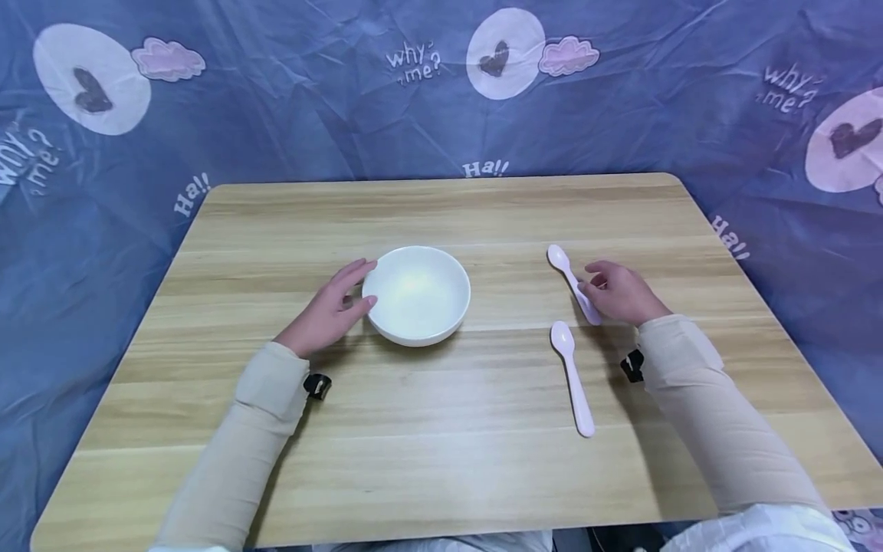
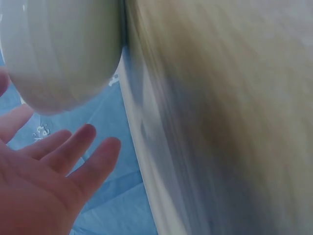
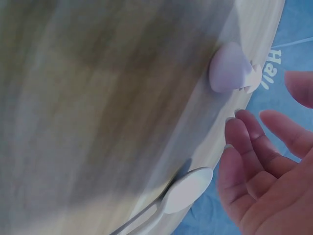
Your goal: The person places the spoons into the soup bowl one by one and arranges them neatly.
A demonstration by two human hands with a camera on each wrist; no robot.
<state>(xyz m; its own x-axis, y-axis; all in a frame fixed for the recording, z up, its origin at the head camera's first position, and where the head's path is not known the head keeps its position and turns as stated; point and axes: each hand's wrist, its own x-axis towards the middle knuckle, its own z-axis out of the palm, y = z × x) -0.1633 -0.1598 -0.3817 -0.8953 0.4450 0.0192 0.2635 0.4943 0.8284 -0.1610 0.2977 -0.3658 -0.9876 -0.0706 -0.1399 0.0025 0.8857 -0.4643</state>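
Observation:
A white bowl [image 1: 417, 295] stands upright on the wooden table, left of the middle. My left hand [image 1: 328, 313] is at its left side, thumb and fingers extended around the rim; in the left wrist view the fingers are spread beside the bowl [image 2: 63, 54], and firm contact cannot be told. To the right lie two pale pink spoons, a far spoon [image 1: 569, 277] and a near spoon [image 1: 572, 377]. My right hand [image 1: 621, 294] hovers beside the far spoon's handle, fingers loosely bent. In the right wrist view a gap separates the fingers from that handle's end [image 3: 227, 68].
The light wooden table [image 1: 448, 445] has rounded far corners. Behind it and along both sides hangs a blue patterned cloth [image 1: 331, 92]. A small black device [image 1: 317, 386] sits at the left wrist, and another black device [image 1: 632, 366] at the right.

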